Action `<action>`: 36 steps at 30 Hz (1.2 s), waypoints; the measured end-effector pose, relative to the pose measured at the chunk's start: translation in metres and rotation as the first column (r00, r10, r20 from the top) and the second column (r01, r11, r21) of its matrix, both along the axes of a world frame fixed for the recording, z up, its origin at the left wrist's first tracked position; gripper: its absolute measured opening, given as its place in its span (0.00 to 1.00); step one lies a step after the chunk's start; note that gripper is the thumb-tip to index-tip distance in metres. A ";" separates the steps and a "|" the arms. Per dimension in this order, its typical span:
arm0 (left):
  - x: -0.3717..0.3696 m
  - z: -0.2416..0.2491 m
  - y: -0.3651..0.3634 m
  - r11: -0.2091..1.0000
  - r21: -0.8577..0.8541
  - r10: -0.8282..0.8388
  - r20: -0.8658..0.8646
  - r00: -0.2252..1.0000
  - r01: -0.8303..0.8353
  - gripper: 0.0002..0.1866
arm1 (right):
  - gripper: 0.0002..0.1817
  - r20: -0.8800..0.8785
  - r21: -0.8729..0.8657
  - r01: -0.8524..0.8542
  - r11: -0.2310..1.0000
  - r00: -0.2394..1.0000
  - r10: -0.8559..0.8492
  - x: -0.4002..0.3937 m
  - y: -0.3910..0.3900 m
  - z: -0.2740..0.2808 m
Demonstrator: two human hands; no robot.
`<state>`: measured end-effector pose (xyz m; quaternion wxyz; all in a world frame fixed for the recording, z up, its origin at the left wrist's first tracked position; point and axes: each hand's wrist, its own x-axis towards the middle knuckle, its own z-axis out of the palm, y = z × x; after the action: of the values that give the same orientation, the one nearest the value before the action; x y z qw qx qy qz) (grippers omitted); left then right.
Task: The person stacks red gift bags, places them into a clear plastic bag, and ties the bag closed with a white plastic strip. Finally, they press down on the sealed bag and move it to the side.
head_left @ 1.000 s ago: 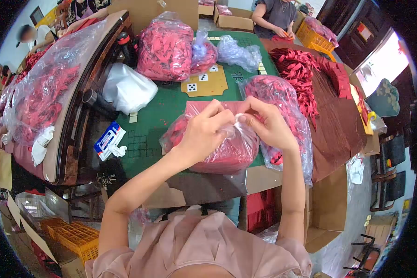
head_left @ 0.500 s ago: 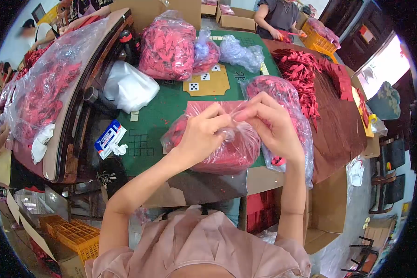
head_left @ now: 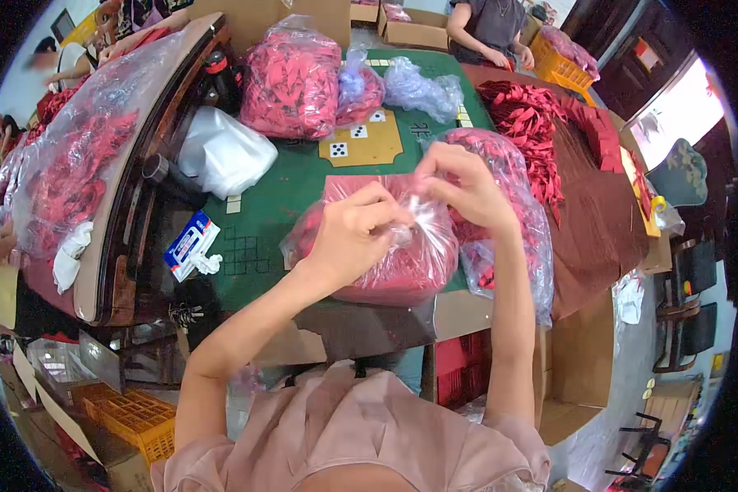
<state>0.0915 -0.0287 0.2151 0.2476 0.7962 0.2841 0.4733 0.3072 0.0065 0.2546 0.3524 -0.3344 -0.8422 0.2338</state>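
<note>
A clear plastic bag (head_left: 402,283) full of red material sits at the near edge of the green table, its top gathered upward. My left hand (head_left: 351,238) is closed around the gathered plastic at the left of the neck. Higher and to the right, my right hand (head_left: 471,187) pinches a twisted end of the same bag between thumb and fingers. Glare and the fingers hide the exact grip. Touching the bag's right side is another clear bag (head_left: 508,221) of red pieces. A red flat piece (head_left: 340,189) shows behind my left hand.
Farther back stand a large bag of red pieces (head_left: 291,82), crumpled bluish plastic (head_left: 422,88) and a white plastic bag (head_left: 225,152). A tissue pack (head_left: 192,244) lies left. Red ribbon-like strips (head_left: 521,123) cover the right side, where another person's hands (head_left: 512,59) work.
My right hand has lifted and shifted slightly, drawing the bag's twisted end upward. My left hand stays at the neck. The co-worker's hands have moved closer together.
</note>
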 end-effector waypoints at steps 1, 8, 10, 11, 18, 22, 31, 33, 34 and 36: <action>0.000 -0.001 0.001 1.000 -0.005 0.006 -0.001 1.000 -0.006 0.14 | 0.07 -0.050 -0.041 0.005 0.999 0.999 -0.007 -0.002 0.007 -0.010; -0.004 0.003 -0.002 0.999 -0.007 0.031 -0.045 0.999 -0.031 0.13 | 0.10 -0.205 -0.291 -0.062 0.955 0.979 0.000 -0.001 0.014 -0.042; -0.006 0.008 0.006 0.959 0.267 0.125 -0.103 0.987 -0.093 0.13 | 0.10 -0.187 -0.245 -0.004 0.970 0.982 -0.043 0.000 0.009 -0.041; -0.008 0.012 0.006 0.966 0.239 0.135 -0.129 0.982 -0.101 0.13 | 0.06 -0.210 -0.312 -0.020 0.950 0.977 -0.048 0.000 0.002 -0.038; -0.018 0.035 0.018 0.946 0.321 0.139 -0.274 0.952 -0.046 0.16 | 0.07 -0.058 -0.254 0.374 0.892 0.915 -0.400 -0.012 -0.055 -0.017; -0.025 0.028 0.015 0.993 0.086 -0.060 -0.182 0.981 0.076 0.15 | 0.08 -0.123 -0.302 0.335 0.893 0.915 -0.385 -0.018 -0.073 -0.019; -0.039 0.025 0.023 0.993 0.071 -0.075 -0.269 0.960 0.097 0.14 | 0.07 -0.062 -0.087 0.328 0.941 0.941 -0.334 -0.010 -0.078 -0.019; -0.040 0.029 0.024 0.992 0.061 -0.090 -0.293 0.952 0.113 0.15 | 0.06 -0.065 -0.099 0.332 0.938 0.938 -0.339 -0.007 -0.082 -0.019; -0.041 0.035 0.022 0.995 -0.003 -0.098 -0.332 0.938 0.103 0.15 | 0.04 -0.060 -0.067 0.335 0.940 0.939 -0.339 -0.005 -0.082 -0.020; -0.044 0.029 0.026 0.993 -0.026 -0.114 -0.314 0.943 0.111 0.15 | 0.03 -0.084 -0.087 0.337 0.937 0.935 -0.344 -0.002 -0.083 -0.026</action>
<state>0.0479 -0.0030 0.2439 0.2287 0.8755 0.2757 0.3242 0.3048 -0.0767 0.2289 0.4161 -0.4758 -0.7445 0.2149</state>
